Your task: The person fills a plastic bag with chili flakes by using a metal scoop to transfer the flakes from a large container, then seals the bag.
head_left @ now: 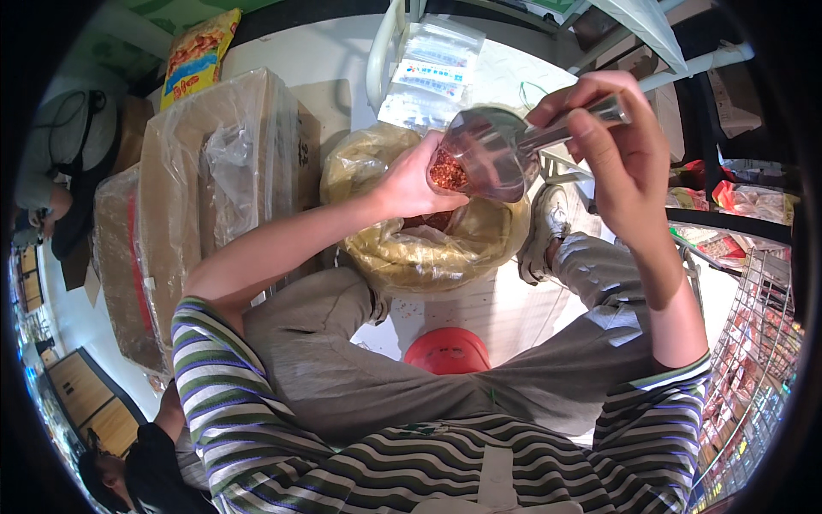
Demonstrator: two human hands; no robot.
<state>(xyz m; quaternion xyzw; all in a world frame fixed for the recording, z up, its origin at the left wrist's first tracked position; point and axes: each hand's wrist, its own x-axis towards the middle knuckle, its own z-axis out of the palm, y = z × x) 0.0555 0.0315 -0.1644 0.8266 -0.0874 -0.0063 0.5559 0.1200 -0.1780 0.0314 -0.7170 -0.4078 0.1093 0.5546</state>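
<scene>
My right hand (621,141) grips the handle of a clear plastic scoop (497,150), held tilted with its mouth toward the left. Red chili flakes (448,174) lie at the scoop's mouth. There my left hand (413,182) is closed, thumb and fingers curled around the flakes; whatever it holds is hidden by the hand and scoop. Just below both hands stands a large sack (437,261) with a rolled-down yellowish plastic liner. Dark red contents show inside its opening, partly covered by my left hand. Flat clear printed bags (432,73) lie beyond the sack.
Plastic-wrapped cardboard boxes (197,163) stand at left, with a yellow snack-like package (201,56) behind them. A red stool (447,349) is between my legs. On the right are a wire rack (745,343) and packaged goods (749,201). Another person (141,463) is at lower left.
</scene>
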